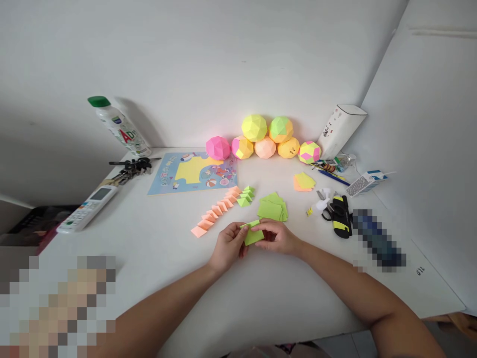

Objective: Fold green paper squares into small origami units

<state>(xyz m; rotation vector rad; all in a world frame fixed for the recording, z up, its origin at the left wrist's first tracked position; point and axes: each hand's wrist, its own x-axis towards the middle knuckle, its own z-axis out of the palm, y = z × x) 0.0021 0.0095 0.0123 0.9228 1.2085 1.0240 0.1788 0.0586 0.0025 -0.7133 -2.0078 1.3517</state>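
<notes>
Both hands meet over the white table [208,303], and the thing they work on, a single green note [254,236], sits between them, apparently just clear of the tabletop. The left hand [228,244] is closed in a pinch, its thumb flat on the note's near-left face with the fingers tucked behind, probably to keep the small sheet steady. The right hand [281,238] is nearly closed too, its forefinger laid along the note's far-right edge and its thumb low by the near-right corner, as if to guide the paper with light fingertip pressure; how firmly it presses cannot be told. A crease seems to run near the far edge. Just beyond the grip lies a loose stack of green notes [272,208], likely put there for an easy reach. Beyond the left hand, folded green pieces [245,197] continue a slanting row of folded peach pieces [216,212], nested perhaps to save space and keep order. Farthest out, faceted paper balls [265,147] are piled by the wall, out of the way, while a black-and-yellow tool [340,219] rests well to the right of the grip.
</notes>
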